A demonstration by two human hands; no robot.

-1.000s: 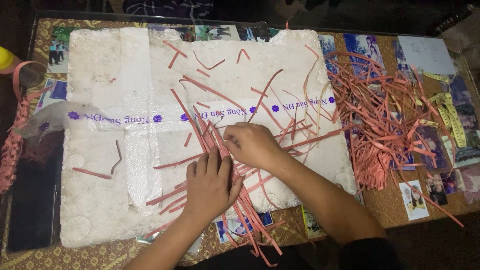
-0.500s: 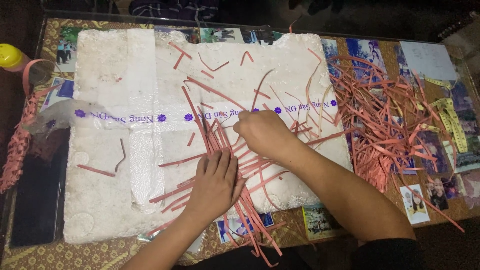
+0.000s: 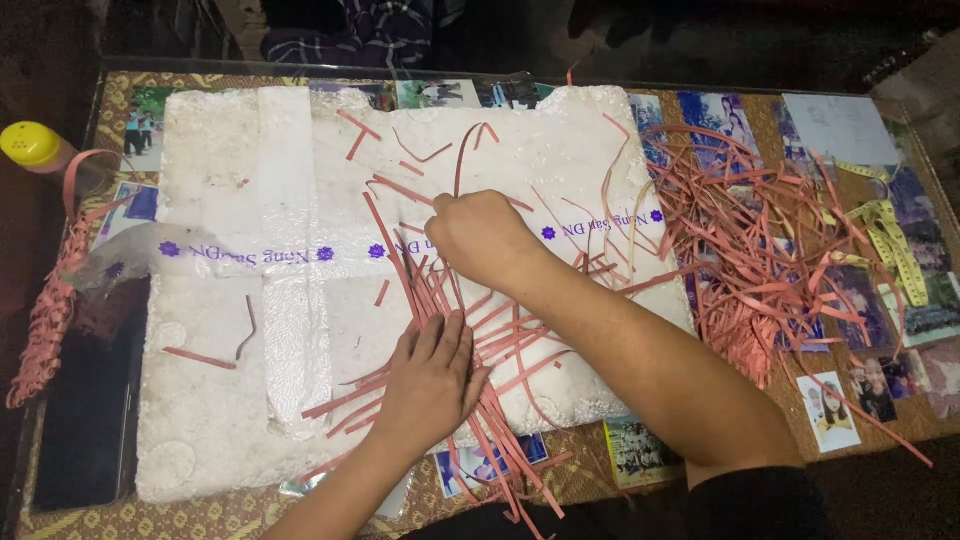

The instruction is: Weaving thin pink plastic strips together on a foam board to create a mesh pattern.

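A white foam board (image 3: 250,340), taped over with clear plastic, lies on the table. Several thin pink paper strips (image 3: 500,330) are laid across its middle. My left hand (image 3: 432,378) rests flat on the strips, fingers spread, pinning them to the board. My right hand (image 3: 478,238) is further back, fingers pinched on the end of one curling pink strip (image 3: 462,158) that rises off the board.
A loose heap of pink strips (image 3: 760,250) covers the table to the right, with a yellow measuring tape (image 3: 895,240) and photos under glass. A yellow-capped bottle (image 3: 35,148) and a woven pink band (image 3: 50,320) sit at the left edge, near a dark phone (image 3: 85,420).
My right hand has moved away from me across the board and lifted a strip's end. My left hand has stayed flat on the strips.
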